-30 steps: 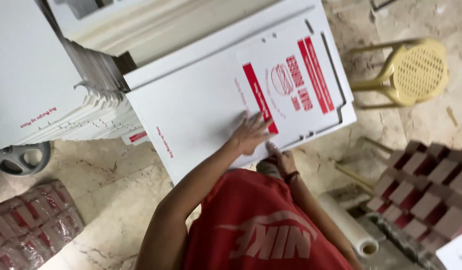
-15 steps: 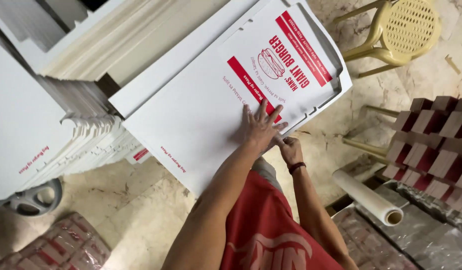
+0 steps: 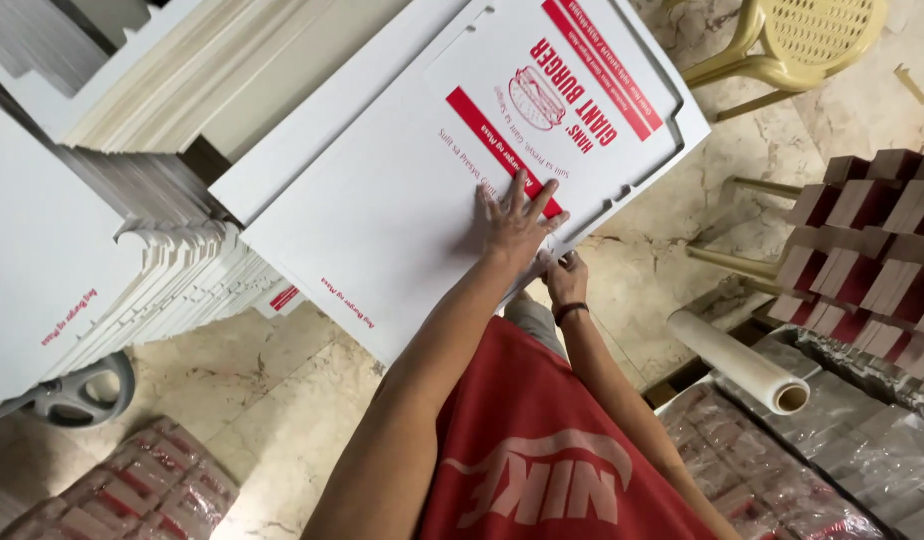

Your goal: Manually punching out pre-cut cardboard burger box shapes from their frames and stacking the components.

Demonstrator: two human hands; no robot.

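Since a moment ago, the big white cardboard sheet [image 3: 382, 210] with red print has slid up and to the right in view, and both hands went with it. It is a flat, unfolded box, and it lies on top of a pile of sheets just like it.

The left hand [image 3: 517, 215] is wide open, fingers spread, pressed flat on the sheet by the red stripe. The right hand [image 3: 565, 275] is at the sheet's near edge, just under the left one. Its fingers look curled on the edge, but I cannot tell how tight the pinch is.

To do this well, I think the flat hand should press down while the other hand lifts only the top sheet, so two do not stick together.

More white sheets stand in a stack [image 3: 132, 270] on the left. A yellow chair [image 3: 792, 40] is behind. A plastic film roll [image 3: 737, 360] and rows of folded red boxes [image 3: 862, 240] are on the right.
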